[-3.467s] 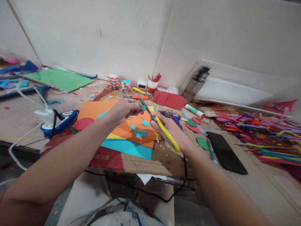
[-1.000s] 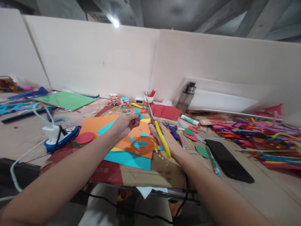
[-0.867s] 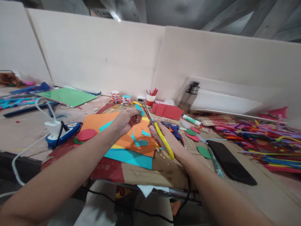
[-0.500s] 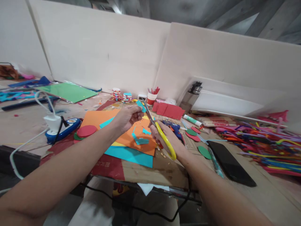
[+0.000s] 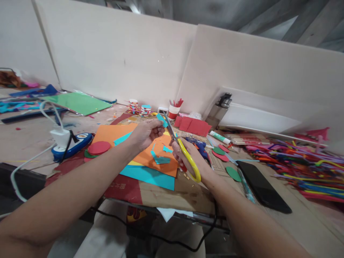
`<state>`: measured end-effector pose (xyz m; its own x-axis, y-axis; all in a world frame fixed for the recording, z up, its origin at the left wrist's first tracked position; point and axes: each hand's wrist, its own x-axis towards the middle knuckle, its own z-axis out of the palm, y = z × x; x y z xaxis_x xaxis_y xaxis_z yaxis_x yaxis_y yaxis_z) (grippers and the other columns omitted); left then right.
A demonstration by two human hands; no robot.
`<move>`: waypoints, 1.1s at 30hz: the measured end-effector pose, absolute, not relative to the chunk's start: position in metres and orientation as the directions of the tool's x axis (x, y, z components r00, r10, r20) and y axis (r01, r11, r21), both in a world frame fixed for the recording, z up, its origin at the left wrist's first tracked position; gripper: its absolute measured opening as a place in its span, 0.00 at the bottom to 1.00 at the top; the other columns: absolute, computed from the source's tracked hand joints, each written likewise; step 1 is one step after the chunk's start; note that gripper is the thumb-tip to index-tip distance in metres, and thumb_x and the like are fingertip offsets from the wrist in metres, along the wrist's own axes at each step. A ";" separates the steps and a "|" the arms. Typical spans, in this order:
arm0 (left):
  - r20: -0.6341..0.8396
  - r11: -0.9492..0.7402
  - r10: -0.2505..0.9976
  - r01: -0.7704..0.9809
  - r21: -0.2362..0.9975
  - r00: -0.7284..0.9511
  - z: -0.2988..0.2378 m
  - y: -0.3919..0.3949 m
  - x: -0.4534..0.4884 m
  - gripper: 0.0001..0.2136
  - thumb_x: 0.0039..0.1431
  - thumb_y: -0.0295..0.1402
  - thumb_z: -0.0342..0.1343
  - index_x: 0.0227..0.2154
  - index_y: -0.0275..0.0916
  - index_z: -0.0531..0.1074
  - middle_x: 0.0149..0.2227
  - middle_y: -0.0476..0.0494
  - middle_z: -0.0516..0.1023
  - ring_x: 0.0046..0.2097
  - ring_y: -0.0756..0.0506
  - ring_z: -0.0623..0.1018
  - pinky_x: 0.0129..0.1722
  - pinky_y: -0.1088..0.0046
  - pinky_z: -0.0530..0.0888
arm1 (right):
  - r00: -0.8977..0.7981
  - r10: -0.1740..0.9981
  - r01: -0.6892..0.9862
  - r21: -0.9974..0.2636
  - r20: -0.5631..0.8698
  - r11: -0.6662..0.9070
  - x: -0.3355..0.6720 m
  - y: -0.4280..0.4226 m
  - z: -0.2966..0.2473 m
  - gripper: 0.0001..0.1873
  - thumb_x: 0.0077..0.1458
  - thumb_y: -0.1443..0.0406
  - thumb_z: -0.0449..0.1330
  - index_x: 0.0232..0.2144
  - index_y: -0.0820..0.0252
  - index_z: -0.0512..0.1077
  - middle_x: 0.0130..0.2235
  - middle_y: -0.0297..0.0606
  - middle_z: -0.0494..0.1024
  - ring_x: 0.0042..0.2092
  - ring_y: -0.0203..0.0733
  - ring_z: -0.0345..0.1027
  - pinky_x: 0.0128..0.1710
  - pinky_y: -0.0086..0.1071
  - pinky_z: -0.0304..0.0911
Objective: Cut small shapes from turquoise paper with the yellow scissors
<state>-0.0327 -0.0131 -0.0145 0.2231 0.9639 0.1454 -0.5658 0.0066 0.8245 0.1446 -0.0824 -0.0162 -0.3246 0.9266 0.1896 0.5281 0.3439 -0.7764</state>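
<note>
Between the thumb and fingers of my left hand (image 5: 150, 133) is a small piece of light-blue paper (image 5: 161, 120). My right hand (image 5: 188, 154) grips yellow-handled scissors (image 5: 189, 157), whose blades point up and away, right beside the paper piece. Whether the blades touch its edge I cannot tell. Beneath both hands lie orange paper sheets (image 5: 161, 167) with light-blue offcuts (image 5: 162, 160) scattered on top. A larger light-blue sheet (image 5: 150, 178) sticks out under the orange toward the front edge.
Red paper circles (image 5: 99, 147) and a blue power strip (image 5: 72, 147) lie at left. To the right are a green circle (image 5: 233, 174), a black phone (image 5: 263, 186), a glue stick (image 5: 219, 137) and many pipe cleaners (image 5: 301, 168). Red cards (image 5: 195, 127) and a paper cup (image 5: 174, 110) stand behind.
Both hands, the paper piece and the scissors keep nearly the same position. The view has shifted very slightly.
</note>
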 end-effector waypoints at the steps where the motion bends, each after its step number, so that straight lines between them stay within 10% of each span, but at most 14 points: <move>1: 0.148 0.006 0.963 -0.568 0.823 0.225 -0.015 -0.013 -0.033 0.04 0.45 0.26 0.61 0.24 0.33 0.71 0.23 0.49 0.73 0.25 0.55 0.70 0.27 0.79 0.67 | -0.321 0.929 0.523 -0.783 0.186 0.337 0.144 -0.083 -0.016 0.18 0.58 0.49 0.51 0.31 0.57 0.62 0.24 0.29 0.65 0.23 0.32 0.57 0.23 0.27 0.55; 33: 0.142 0.008 0.969 -0.603 0.798 0.202 -0.013 -0.018 -0.029 0.04 0.44 0.25 0.62 0.23 0.32 0.71 0.22 0.50 0.72 0.24 0.55 0.71 0.26 0.79 0.67 | -0.282 0.936 0.549 -0.765 0.212 0.338 0.145 -0.080 -0.024 0.15 0.58 0.51 0.52 0.32 0.57 0.64 0.24 0.29 0.66 0.21 0.31 0.58 0.20 0.25 0.54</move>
